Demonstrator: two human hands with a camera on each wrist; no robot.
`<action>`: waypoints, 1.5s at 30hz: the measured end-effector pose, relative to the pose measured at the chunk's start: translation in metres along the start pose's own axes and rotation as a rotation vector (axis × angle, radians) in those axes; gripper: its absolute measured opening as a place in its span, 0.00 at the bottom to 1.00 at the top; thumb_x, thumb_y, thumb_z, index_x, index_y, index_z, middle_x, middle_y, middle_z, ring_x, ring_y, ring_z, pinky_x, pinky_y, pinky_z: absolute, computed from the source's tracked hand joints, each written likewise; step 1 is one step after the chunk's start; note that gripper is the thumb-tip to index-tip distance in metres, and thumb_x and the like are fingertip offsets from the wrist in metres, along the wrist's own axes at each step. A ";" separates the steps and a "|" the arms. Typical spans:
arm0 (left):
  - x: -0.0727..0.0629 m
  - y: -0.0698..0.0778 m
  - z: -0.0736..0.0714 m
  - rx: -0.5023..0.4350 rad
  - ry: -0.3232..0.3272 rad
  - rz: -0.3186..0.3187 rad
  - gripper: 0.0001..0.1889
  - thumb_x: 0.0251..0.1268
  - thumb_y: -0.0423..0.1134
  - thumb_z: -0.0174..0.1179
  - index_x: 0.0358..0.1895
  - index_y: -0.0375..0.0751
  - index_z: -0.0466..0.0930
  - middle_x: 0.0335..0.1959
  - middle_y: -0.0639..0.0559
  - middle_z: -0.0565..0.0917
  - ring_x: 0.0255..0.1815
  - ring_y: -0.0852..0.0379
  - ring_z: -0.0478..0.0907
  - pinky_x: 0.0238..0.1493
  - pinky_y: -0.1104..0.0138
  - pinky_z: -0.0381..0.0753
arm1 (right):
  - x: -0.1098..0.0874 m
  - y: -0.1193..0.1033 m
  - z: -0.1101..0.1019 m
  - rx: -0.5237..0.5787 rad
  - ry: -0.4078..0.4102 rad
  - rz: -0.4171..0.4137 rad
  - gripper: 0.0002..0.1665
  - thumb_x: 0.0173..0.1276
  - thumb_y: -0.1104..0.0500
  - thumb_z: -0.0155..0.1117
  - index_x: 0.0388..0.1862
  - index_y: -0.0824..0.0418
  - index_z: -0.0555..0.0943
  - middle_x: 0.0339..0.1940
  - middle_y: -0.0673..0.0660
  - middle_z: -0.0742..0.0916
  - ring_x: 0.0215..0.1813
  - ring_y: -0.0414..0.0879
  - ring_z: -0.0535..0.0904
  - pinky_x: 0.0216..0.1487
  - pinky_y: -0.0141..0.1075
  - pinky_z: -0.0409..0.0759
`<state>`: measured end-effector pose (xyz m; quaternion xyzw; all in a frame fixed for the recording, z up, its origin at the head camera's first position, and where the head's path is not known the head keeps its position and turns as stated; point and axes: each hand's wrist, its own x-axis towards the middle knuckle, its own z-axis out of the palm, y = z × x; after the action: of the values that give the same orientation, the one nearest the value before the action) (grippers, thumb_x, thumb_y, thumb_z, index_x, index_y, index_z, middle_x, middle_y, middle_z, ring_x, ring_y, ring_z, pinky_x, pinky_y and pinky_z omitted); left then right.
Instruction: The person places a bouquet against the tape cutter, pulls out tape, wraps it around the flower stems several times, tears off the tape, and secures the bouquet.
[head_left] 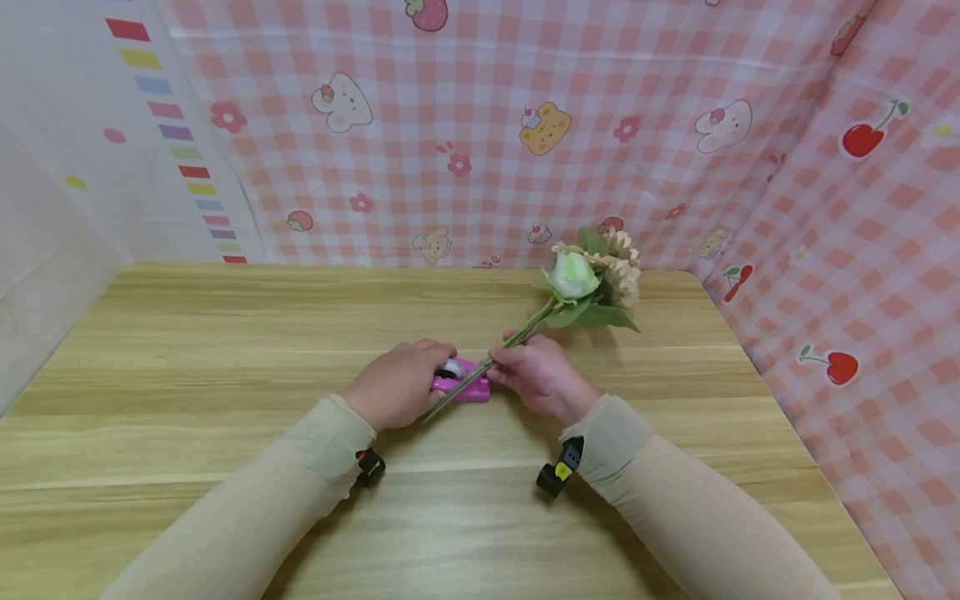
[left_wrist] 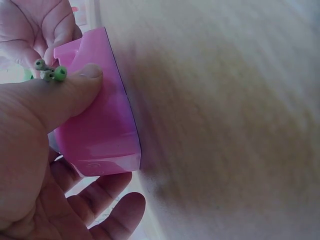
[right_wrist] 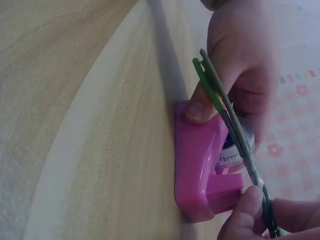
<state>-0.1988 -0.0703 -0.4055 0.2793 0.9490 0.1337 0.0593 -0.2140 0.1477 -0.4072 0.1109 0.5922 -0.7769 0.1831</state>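
A pink tape dispenser (head_left: 477, 393) stands on the wooden table, and my left hand (head_left: 397, 383) grips it from the left. In the left wrist view the thumb lies along the dispenser's pink side (left_wrist: 107, 120), with the fingers round the other side. A tape roll (right_wrist: 231, 157) sits inside the dispenser. My right hand (head_left: 543, 377) pinches a bunch of green flower stems (right_wrist: 240, 135) between thumb and fingers. The stems slant across over the dispenser, their cut ends (left_wrist: 60, 73) near the left thumb. At their upper end are a pale green-white rose (head_left: 573, 275) and beige blossoms (head_left: 621, 279) with leaves.
The wood-grain table (head_left: 225, 333) reaches back to a pink checked cloth (head_left: 420, 125) with cartoon prints. Another checked cloth (head_left: 900, 250) with cherries hangs along the right edge. A whitish cloth (head_left: 67, 208) hangs at the left.
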 end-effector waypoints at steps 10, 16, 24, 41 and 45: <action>0.000 0.000 0.000 -0.010 -0.006 -0.004 0.31 0.75 0.47 0.65 0.76 0.39 0.71 0.74 0.43 0.77 0.72 0.40 0.77 0.76 0.49 0.76 | -0.004 -0.002 -0.001 0.035 -0.023 -0.018 0.13 0.77 0.75 0.54 0.34 0.60 0.69 0.28 0.52 0.86 0.29 0.41 0.84 0.39 0.30 0.89; 0.000 0.000 -0.001 -0.004 -0.004 0.000 0.32 0.75 0.47 0.66 0.76 0.38 0.71 0.74 0.42 0.77 0.73 0.39 0.76 0.77 0.48 0.75 | 0.000 -0.003 -0.006 0.053 -0.108 0.025 0.17 0.78 0.73 0.49 0.29 0.56 0.68 0.30 0.52 0.83 0.34 0.43 0.81 0.43 0.33 0.86; -0.001 0.001 -0.001 0.003 0.001 0.003 0.31 0.76 0.47 0.65 0.76 0.38 0.71 0.73 0.42 0.77 0.72 0.40 0.76 0.77 0.49 0.75 | 0.003 0.000 -0.006 0.021 -0.105 0.013 0.25 0.80 0.67 0.55 0.21 0.51 0.68 0.26 0.46 0.79 0.31 0.40 0.75 0.37 0.30 0.80; 0.000 0.000 0.000 0.003 -0.006 -0.005 0.32 0.76 0.48 0.65 0.77 0.38 0.70 0.75 0.42 0.76 0.74 0.40 0.75 0.78 0.49 0.73 | -0.003 -0.005 -0.012 -0.059 -0.076 0.059 0.07 0.77 0.69 0.61 0.49 0.61 0.75 0.27 0.53 0.87 0.27 0.42 0.86 0.36 0.33 0.91; 0.000 0.001 -0.001 0.005 -0.012 -0.009 0.32 0.76 0.47 0.65 0.77 0.38 0.70 0.75 0.42 0.76 0.75 0.40 0.74 0.79 0.49 0.72 | -0.002 -0.004 -0.010 -0.007 -0.051 0.049 0.10 0.76 0.72 0.60 0.52 0.65 0.73 0.28 0.53 0.87 0.28 0.42 0.86 0.38 0.32 0.91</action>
<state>-0.1985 -0.0698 -0.4044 0.2760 0.9502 0.1297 0.0648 -0.2145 0.1588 -0.4056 0.1049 0.5870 -0.7728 0.2173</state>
